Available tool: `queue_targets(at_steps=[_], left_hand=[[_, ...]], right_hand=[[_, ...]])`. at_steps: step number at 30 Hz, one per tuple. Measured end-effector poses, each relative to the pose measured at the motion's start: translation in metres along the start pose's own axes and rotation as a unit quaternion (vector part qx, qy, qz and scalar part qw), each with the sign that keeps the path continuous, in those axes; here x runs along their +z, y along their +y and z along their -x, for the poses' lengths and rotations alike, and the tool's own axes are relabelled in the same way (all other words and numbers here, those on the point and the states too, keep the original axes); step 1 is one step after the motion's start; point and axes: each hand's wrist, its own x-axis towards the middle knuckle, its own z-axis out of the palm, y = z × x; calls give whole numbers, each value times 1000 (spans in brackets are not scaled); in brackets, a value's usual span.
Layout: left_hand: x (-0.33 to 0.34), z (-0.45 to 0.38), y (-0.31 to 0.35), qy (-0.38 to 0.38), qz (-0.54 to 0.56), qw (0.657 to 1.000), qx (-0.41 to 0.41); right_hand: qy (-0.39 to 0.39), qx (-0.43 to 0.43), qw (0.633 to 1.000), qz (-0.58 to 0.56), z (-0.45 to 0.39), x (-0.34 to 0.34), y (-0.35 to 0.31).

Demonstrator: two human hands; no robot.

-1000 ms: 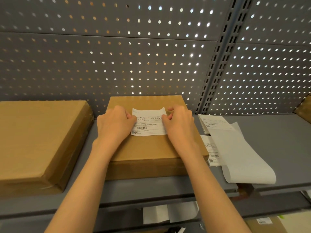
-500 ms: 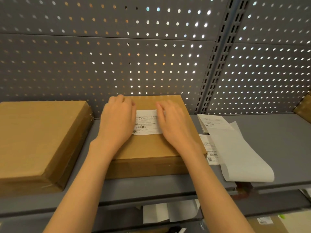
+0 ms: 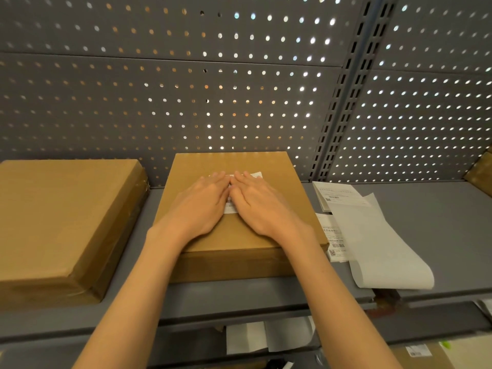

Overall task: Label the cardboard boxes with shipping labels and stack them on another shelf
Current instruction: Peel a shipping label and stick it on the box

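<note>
A flat cardboard box lies on the grey shelf in the middle of the view. A white shipping label lies on its top, mostly covered by my hands. My left hand and my right hand lie side by side with straight fingers, pressing flat on the label. Only a strip of the label between the hands and a corner at the far right show.
A larger cardboard box sits on the shelf to the left. Loose labels and a curled white backing sheet lie right of the middle box. Another box edge shows at far right. A perforated panel stands behind.
Both hands have slid inward over the label until they meet at its middle. Earlier they held its left and right edges; now they cover most of it.
</note>
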Motion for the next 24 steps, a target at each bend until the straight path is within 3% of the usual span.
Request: queue_targets(at_steps=[16,24], left_hand=[[-17,19,-9,48,-30,996,-62],[-4,33,11,44,20,998,32]], right_hand=[[83,113,990,26,10,-1,16],[45,18,998,-29,24,-1,-16]])
